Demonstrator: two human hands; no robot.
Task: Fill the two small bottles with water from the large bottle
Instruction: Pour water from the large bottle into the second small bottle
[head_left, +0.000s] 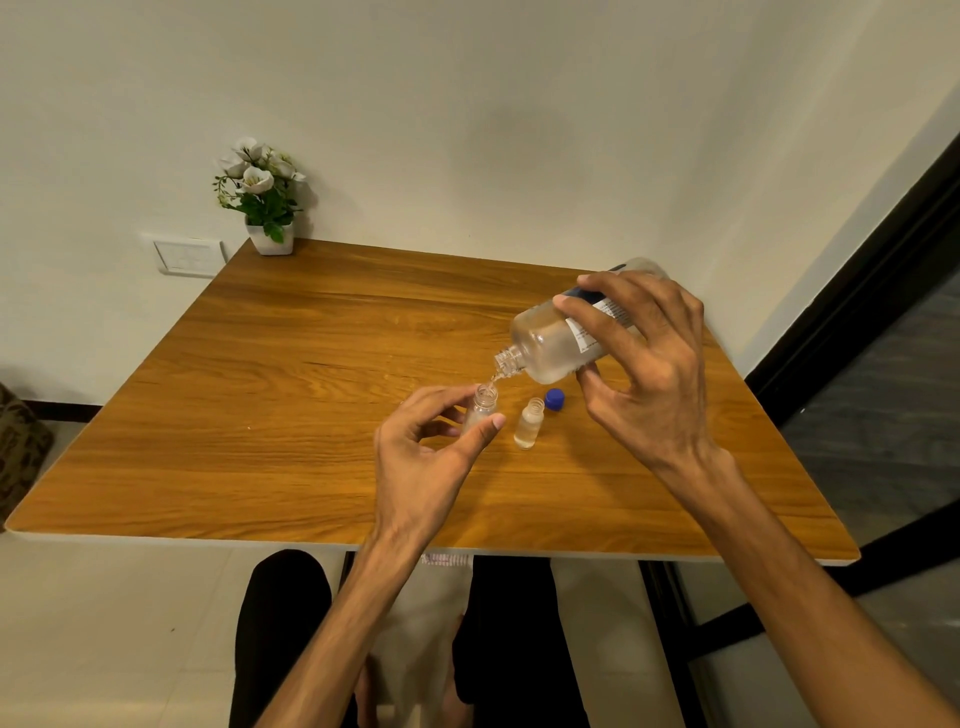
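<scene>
Nearest, my left hand (431, 441) pinches one small bottle (482, 410) upright; my right hand (644, 374) grips the tilted large bottle (556, 340), pouring. A wobble could miss that narrow neck. Second small bottle (529, 428) and blue cap (554, 400) stand beside, on a wooden table (285, 415) against a pale wall.

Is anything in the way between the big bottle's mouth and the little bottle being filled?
Nothing visible. The large bottle, tilted in the right hand, pours straight into the open small bottle held by the left hand.
</scene>
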